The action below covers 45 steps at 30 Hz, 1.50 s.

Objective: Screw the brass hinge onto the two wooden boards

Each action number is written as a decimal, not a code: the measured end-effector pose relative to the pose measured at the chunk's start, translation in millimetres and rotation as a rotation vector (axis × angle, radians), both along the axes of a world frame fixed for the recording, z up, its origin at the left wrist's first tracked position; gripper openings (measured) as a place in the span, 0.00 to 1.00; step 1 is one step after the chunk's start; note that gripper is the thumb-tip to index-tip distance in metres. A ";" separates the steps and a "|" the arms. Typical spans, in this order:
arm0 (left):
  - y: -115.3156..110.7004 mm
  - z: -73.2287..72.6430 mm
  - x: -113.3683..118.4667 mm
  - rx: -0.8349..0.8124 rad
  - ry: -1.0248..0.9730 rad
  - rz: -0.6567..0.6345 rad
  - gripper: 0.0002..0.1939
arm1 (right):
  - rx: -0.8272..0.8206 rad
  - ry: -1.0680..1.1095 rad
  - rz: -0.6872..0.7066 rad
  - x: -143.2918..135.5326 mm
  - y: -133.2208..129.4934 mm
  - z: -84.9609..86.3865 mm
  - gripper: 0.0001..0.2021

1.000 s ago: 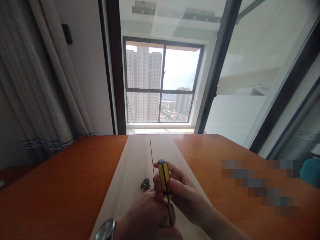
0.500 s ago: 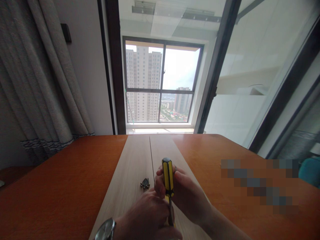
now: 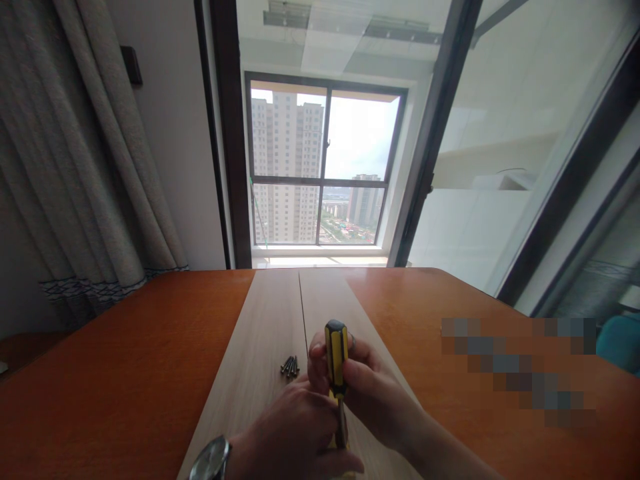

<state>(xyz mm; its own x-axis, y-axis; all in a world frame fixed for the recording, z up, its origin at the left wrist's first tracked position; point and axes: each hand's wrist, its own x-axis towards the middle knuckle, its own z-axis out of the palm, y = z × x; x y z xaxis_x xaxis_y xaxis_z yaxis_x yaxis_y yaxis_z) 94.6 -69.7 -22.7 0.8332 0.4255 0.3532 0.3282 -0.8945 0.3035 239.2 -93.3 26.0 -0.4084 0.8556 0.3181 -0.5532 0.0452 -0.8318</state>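
Screwdriver [image 3: 338, 373]: handle-up, over the pale boards' [image 3: 260, 333] near end, right of screws [image 3: 290, 366] | right hand [image 3: 375, 395]: fingers clamped on handle [image 3: 337, 347] | left hand [image 3: 295, 427]: beside shaft [image 3: 341, 427], finger closure unclear | likely light, stiff; grip handle

A home is suggested, most likely a flat on an upper floor. A long grey curtain [image 3: 95, 153] with a patterned border [image 3: 95, 291] is hung against a pale wall [image 3: 170, 133], and a polished reddish-brown worktop [image 3: 125, 373] is set before dark-framed glass panels [image 3: 480, 227]. Through the glass, a bright space like an enclosed balcony [image 3: 275, 59] is seen, with a four-paned window [image 3: 325, 181]. Outside, a tall apartment-like tower [image 3: 285, 153] and distant buildings [image 3: 365, 200] are viewed from a height.
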 end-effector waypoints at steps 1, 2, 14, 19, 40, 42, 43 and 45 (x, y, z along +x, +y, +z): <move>-0.3 1.1 0.1 -0.015 0.004 0.000 0.22 | -0.004 0.009 -0.001 0.1 0.1 -0.2 0.17; -0.6 2.3 0.2 -0.027 0.008 0.001 0.22 | -0.007 0.018 -0.001 0.2 0.1 -0.5 0.17; -1.5 9.8 0.6 -0.080 0.000 -0.049 0.15 | -0.041 0.078 0.001 -0.8 0.3 4.8 0.15; -1.1 9.5 0.2 -0.091 0.002 -0.028 0.18 | -0.019 0.091 0.026 -0.8 1.4 3.1 0.15; 1.1 4.0 -0.4 -0.029 -0.032 -0.027 0.24 | 0.045 0.086 0.022 -1.1 -0.4 1.6 0.17; 1.2 3.2 -0.1 -0.026 -0.038 -0.026 0.25 | 0.057 0.079 0.022 -1.7 -0.2 1.1 0.17; 1.4 2.6 0.0 -0.024 -0.041 -0.024 0.25 | 0.062 0.076 0.019 -1.9 -0.1 0.9 0.17; 1.7 1.5 0.3 -0.019 -0.051 -0.021 0.26 | 0.067 0.067 0.007 -2.3 -0.2 0.5 0.17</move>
<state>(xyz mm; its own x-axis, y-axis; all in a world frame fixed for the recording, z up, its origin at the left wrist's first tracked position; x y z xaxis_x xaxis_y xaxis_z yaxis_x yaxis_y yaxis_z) 94.9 -68.1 -21.2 0.8229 0.4152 0.3877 0.2930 -0.8949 0.3365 236.9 -93.5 26.5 -0.3901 0.8288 0.4011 -0.6080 0.0953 -0.7882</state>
